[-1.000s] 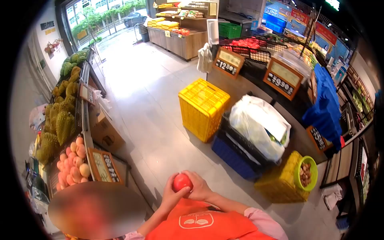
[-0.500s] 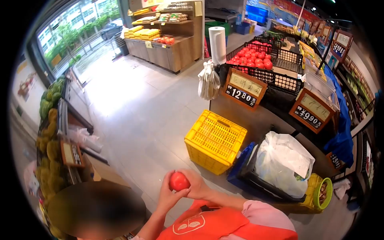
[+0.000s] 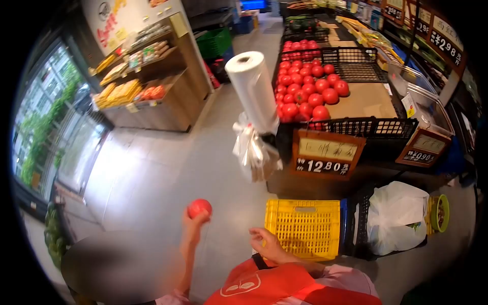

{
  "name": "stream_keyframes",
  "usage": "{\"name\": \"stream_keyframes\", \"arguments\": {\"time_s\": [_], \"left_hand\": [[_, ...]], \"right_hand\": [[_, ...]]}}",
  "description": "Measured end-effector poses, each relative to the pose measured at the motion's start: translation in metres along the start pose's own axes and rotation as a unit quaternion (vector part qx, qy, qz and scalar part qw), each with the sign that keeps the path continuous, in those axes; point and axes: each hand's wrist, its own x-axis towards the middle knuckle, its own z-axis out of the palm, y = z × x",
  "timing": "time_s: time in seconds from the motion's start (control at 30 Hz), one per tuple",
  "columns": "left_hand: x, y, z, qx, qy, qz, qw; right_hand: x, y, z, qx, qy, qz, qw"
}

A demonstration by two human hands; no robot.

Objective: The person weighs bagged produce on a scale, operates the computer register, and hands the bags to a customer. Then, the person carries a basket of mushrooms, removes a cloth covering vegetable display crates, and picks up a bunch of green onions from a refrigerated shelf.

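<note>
My left hand [image 3: 192, 221] is closed around a red tomato [image 3: 200, 208], held up over the floor in front of me. To its right, my right hand [image 3: 267, 245] is empty, with its fingers loosely bent and apart. Just behind and beneath that hand is a yellow plastic crate [image 3: 304, 216] with a slotted face. Farther off, many tomatoes [image 3: 305, 86] are heaped in the left part of a black crate display, beside bare brown cardboard [image 3: 368, 100].
A plastic bag roll [image 3: 251, 91] stands at the display's corner with bags [image 3: 251, 152] hanging below. A price sign [image 3: 324, 155] fronts the display. A filled white bag [image 3: 396, 216] sits right of the yellow crate. Wooden shelves [image 3: 168, 99] hold goods. A blurred patch covers the lower left.
Both hands were around the tomato; now the right hand has let go and moved right. The left hand holds the tomato alone, farther left. The view has turned toward the tomato display.
</note>
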Motion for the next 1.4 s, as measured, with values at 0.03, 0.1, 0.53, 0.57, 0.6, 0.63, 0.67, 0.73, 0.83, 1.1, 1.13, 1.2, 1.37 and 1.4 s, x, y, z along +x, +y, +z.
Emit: {"name": "stream_keyframes", "arguments": {"time_s": [0.03,0.1,0.53,0.57,0.6,0.63,0.67,0.73,0.83,1.1,1.13,1.2,1.37,1.4], "left_hand": [[0.046,0.017,0.01,0.012,0.001,0.02,1.0],[0.126,0.064,0.051,0.035,-0.053,0.067,0.996],[0.394,0.11,0.445,-0.026,-0.376,0.223,0.899],[0.398,0.117,0.466,-0.047,-0.389,0.228,0.891],[0.405,0.121,0.482,-0.024,-0.373,0.271,0.887],[0.41,0.125,0.497,-0.033,-0.359,0.284,0.888],[0.415,0.128,0.51,-0.041,-0.344,0.298,0.889],[0.425,0.132,0.528,-0.063,-0.329,0.301,0.893],[0.434,0.131,0.541,-0.073,-0.337,0.297,0.89],[0.419,0.133,0.542,-0.052,-0.393,0.293,0.87],[0.425,0.127,0.537,-0.019,-0.373,0.351,0.859],[0.438,0.119,0.514,0.027,-0.351,0.388,0.852],[0.419,0.114,0.38,-0.033,-0.378,0.323,0.867],[0.416,0.098,0.345,-0.009,-0.368,0.298,0.88]], "right_hand": [[0.008,0.004,-0.004,-0.007,0.025,0.024,0.999],[0.015,0.018,-0.017,-0.015,0.072,0.07,0.995],[0.204,0.023,-0.027,-0.01,0.466,0.287,0.837],[0.229,-0.012,-0.024,-0.093,0.468,0.304,0.825],[0.245,-0.023,-0.026,-0.114,0.479,0.312,0.812],[0.249,-0.025,-0.023,-0.117,0.488,0.319,0.804],[0.253,-0.025,-0.019,-0.103,0.504,0.326,0.793],[0.254,-0.011,-0.018,-0.083,0.529,0.335,0.776],[0.26,-0.002,-0.011,-0.07,0.552,0.347,0.755],[0.262,0.016,0.01,-0.056,0.583,0.341,0.735],[0.26,0.017,0.015,-0.056,0.587,0.335,0.734],[0.257,0.023,0.023,-0.059,0.588,0.322,0.74],[0.233,0.034,0.044,-0.112,0.59,0.274,0.751],[0.22,0.038,0.049,-0.162,0.572,0.261,0.761]]}}
